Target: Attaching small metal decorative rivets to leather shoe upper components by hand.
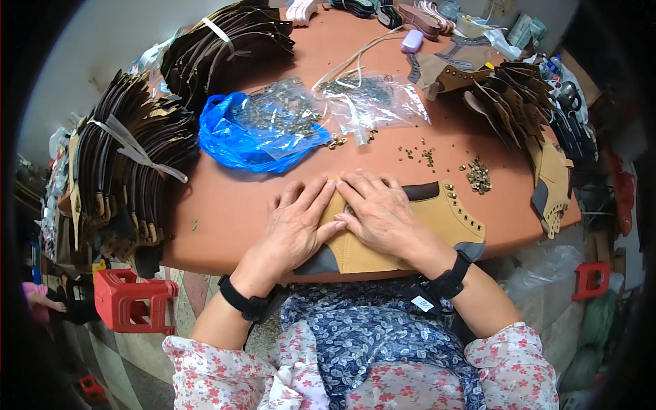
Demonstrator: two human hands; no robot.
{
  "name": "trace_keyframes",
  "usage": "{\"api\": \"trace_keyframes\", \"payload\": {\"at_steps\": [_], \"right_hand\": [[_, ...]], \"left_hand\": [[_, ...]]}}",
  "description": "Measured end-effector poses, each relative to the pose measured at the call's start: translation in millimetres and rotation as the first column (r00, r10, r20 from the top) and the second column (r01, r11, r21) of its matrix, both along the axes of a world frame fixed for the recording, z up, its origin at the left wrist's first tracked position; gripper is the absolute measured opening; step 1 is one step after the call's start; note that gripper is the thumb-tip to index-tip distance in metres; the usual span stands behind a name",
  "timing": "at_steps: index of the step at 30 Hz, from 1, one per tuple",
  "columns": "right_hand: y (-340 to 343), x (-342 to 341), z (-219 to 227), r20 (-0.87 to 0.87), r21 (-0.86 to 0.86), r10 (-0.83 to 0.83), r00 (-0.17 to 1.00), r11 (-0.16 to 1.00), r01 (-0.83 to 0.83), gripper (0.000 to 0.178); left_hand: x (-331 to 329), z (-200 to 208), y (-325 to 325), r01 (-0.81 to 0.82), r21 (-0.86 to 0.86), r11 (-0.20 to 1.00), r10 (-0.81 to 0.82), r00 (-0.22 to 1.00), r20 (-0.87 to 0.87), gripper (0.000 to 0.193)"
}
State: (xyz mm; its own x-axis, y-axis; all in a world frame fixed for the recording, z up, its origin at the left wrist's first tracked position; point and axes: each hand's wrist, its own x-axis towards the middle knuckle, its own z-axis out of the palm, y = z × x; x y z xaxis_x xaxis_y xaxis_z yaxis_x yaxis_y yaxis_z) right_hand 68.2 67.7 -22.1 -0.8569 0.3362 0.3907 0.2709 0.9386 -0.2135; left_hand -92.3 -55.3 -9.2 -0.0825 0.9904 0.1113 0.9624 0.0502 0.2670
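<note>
In front of me, near the table's front edge, lies a tan leather shoe upper (379,254) with grey-blue corner patches and a dark brown padded collar strip. Brass eyelets line its right edge. My left hand (298,222) rests at its left side, fingers stretched forward and thumb reaching over the leather. Across the upper's left part lies my right hand (379,212), fingers extended and pressing down beside the left fingertips. The leather edge under both hands is mostly hidden, so anything small beneath the fingertips cannot be made out.
Loose brass eyelets (478,176) lie in a pile beyond the upper. A blue plastic bag (229,140) and a clear bag (403,102) hold small metal parts. Bundled dark leather pieces (109,157) stand left; more uppers (550,174) lie right. A red stool (130,301) stands on the floor.
</note>
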Motion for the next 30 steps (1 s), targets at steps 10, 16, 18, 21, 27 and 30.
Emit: {"api": "trace_keyframes", "payload": {"at_steps": [10,16,18,21,27,30], "right_hand": [[13,9,17,0.014,-0.164,0.017,1.000,0.986,-0.014,0.043],[85,45,30,-0.016,-0.237,-0.306,0.952,0.926,0.294,0.020],[92,51,26,0.006,-0.202,-0.319,0.948,0.928,0.313,0.016],[88,47,22,-0.022,-0.190,-0.257,0.966,0.950,0.248,0.012],[87,37,15,-0.025,0.039,-0.242,0.970,0.969,0.243,0.007],[87,34,16,0.003,0.127,-0.212,0.977,0.969,0.210,0.008]], "left_hand": [[-1,-16,1,0.013,0.178,0.984,0.001,0.997,-0.074,0.074],[-1,-18,-2,-0.010,0.161,0.987,0.017,0.999,-0.041,0.075],[0,-16,-2,-0.015,0.151,0.988,0.019,1.000,-0.025,0.075],[0,-19,-1,-0.010,0.187,0.982,0.017,0.999,-0.038,0.076],[-2,-20,-1,0.005,0.216,0.976,0.010,0.998,-0.067,0.076],[-2,-20,-2,-0.002,0.217,0.976,0.017,0.997,-0.070,0.076]]}}
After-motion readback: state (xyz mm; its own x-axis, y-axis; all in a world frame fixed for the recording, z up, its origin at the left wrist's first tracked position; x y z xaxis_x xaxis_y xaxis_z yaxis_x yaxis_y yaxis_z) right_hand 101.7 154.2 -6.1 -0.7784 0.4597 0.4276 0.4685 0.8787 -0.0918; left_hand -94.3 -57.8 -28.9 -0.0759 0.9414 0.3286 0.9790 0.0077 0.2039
